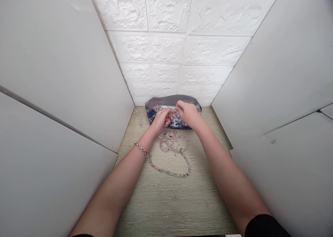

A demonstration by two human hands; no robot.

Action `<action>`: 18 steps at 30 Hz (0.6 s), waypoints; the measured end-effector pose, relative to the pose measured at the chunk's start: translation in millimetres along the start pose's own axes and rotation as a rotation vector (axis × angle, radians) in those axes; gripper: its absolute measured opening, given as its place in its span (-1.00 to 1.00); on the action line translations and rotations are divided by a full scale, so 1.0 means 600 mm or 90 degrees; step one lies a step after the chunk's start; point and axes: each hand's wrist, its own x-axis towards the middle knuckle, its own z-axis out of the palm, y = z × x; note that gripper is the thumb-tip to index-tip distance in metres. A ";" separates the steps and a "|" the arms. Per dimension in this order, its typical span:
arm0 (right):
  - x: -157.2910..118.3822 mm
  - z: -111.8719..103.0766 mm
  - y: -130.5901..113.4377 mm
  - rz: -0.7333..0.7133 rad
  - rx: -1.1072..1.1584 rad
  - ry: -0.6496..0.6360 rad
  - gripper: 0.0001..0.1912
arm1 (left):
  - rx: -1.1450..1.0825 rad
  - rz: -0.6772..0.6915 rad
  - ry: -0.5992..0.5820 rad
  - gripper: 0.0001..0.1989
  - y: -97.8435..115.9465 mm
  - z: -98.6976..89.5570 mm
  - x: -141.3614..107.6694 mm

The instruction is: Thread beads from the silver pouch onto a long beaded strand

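Near edge: pale grained bench point(166, 209). Chain bracelet point(142, 149) on left wrist. Long bead strand point(170, 172) in loose loops on bench, below hands; likely light, limp, slippery, best lifted at a loop. Left hand point(161, 120) and right hand point(188, 113) together over pouch, grip nearly closed; anything held too small to tell. Beyond, patterned pouch point(173, 101) against white embossed wall point(156, 46).

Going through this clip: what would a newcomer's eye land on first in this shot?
The left hand and right hand meet at the centre, fingertips together over a blue-and-white patterned pouch. Just below them, a long strand of pale beads loops across the wood-grain surface. A metal chain bracelet circles the left wrist.
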 end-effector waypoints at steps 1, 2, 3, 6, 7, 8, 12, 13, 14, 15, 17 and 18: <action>0.001 0.001 -0.002 0.012 0.022 0.008 -0.86 | -0.006 -0.004 -0.004 -0.68 0.000 -0.001 0.001; 0.002 0.002 -0.004 0.029 0.050 0.017 -0.86 | -0.011 -0.007 -0.010 -0.66 0.000 -0.002 0.001; 0.003 0.006 -0.004 0.050 0.085 0.026 -0.85 | -0.017 -0.008 -0.017 -0.65 0.000 -0.003 0.002; 0.008 0.024 0.000 0.124 0.208 0.036 -0.83 | -0.031 -0.005 -0.029 -0.62 0.001 -0.004 0.003; 0.009 0.031 0.003 0.150 0.239 0.034 -0.82 | -0.031 -0.002 -0.029 -0.63 0.001 -0.004 0.003; 0.010 0.037 0.006 0.171 0.260 0.031 -0.81 | -0.029 0.002 -0.028 -0.64 0.000 -0.004 0.003; 0.008 0.048 0.011 0.187 0.282 0.023 -0.80 | -0.001 0.021 -0.011 -0.71 -0.001 0.000 0.002; 0.007 0.047 0.010 0.185 0.288 0.026 -0.80 | 0.003 0.025 -0.003 -0.72 -0.001 0.001 0.002; 0.006 0.045 0.008 0.187 0.294 0.032 -0.79 | 0.004 0.028 0.004 -0.73 -0.001 0.002 0.001; 0.006 0.043 0.006 0.193 0.299 0.041 -0.79 | 0.004 0.029 0.010 -0.74 -0.001 0.002 0.000; 0.006 0.039 0.004 0.210 0.312 0.062 -0.78 | 0.001 0.029 0.015 -0.76 0.000 0.003 -0.001; 0.008 0.038 0.004 0.215 0.322 0.073 -0.78 | -0.001 0.028 0.014 -0.76 0.000 0.003 -0.001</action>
